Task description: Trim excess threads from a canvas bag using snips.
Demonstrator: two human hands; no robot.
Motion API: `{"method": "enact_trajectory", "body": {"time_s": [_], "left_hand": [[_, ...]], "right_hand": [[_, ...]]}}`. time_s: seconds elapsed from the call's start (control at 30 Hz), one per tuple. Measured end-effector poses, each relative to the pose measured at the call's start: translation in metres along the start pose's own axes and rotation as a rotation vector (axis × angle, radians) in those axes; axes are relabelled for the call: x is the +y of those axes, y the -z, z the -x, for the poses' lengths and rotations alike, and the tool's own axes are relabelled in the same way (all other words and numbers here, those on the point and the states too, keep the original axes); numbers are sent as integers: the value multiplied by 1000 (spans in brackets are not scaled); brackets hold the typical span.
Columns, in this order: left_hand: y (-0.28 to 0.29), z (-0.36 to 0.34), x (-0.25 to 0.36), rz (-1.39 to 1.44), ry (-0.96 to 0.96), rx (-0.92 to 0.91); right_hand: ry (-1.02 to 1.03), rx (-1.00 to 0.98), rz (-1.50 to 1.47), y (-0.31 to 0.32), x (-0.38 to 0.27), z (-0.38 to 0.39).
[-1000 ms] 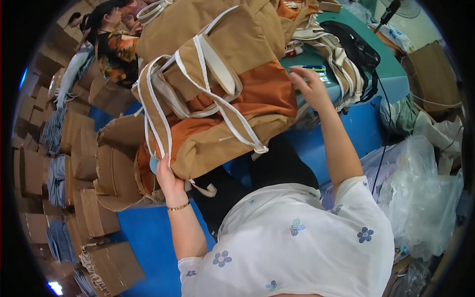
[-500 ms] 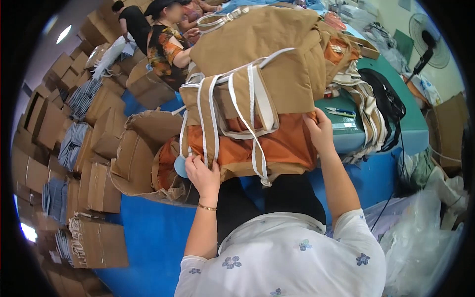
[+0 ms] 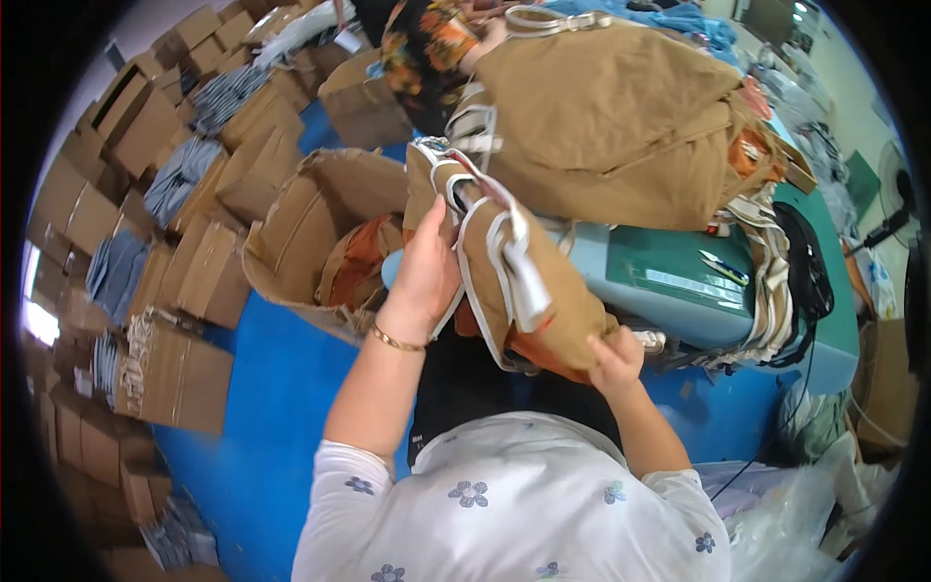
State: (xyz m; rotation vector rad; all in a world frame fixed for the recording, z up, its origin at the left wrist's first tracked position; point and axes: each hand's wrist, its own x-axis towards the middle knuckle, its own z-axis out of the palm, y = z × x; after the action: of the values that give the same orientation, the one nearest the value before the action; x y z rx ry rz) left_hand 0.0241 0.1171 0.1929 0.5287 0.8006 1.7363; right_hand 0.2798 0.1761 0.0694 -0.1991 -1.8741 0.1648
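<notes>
Between my two hands, just off the table's near edge, is a tan and orange fabric bag [image 3: 553, 291] with white trim, tilted and partly folded. My left hand [image 3: 427, 272] grips its left side, thumb up along the trim. At its lower right corner my right hand [image 3: 618, 361] is closed on the tan edge. A white flap on the bag's front is smeared by motion. Beyond it, a pile of tan fabric bags [image 3: 601, 116] with white straps lies on the table.
An open cardboard box [image 3: 281, 233] holding orange and tan fabric stands left of me. Snips [image 3: 724, 269] lie on the green tabletop [image 3: 669, 281], near striped straps [image 3: 771, 262] and a black bag [image 3: 810, 257]. A co-worker's patterned sleeve [image 3: 432, 44] is across the table. Stacked cartons [image 3: 184, 383] line the left.
The bag has come away from the pile and turned from lying flat to tilted. My left hand has moved up its side; my right hand has come down to its lower corner. The view has shifted.
</notes>
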Motion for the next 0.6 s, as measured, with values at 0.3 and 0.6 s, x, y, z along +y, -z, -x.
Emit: {"method": "enact_trajectory", "body": {"time_s": [0.3,0.6], "left_hand": [[53,33,35,-349,206,186],[25,55,-6,-794,64,27]], "right_hand": [[248,-466,-281,-25,-56,21],[-766,-673,-556,-18,-53,-45]]}}
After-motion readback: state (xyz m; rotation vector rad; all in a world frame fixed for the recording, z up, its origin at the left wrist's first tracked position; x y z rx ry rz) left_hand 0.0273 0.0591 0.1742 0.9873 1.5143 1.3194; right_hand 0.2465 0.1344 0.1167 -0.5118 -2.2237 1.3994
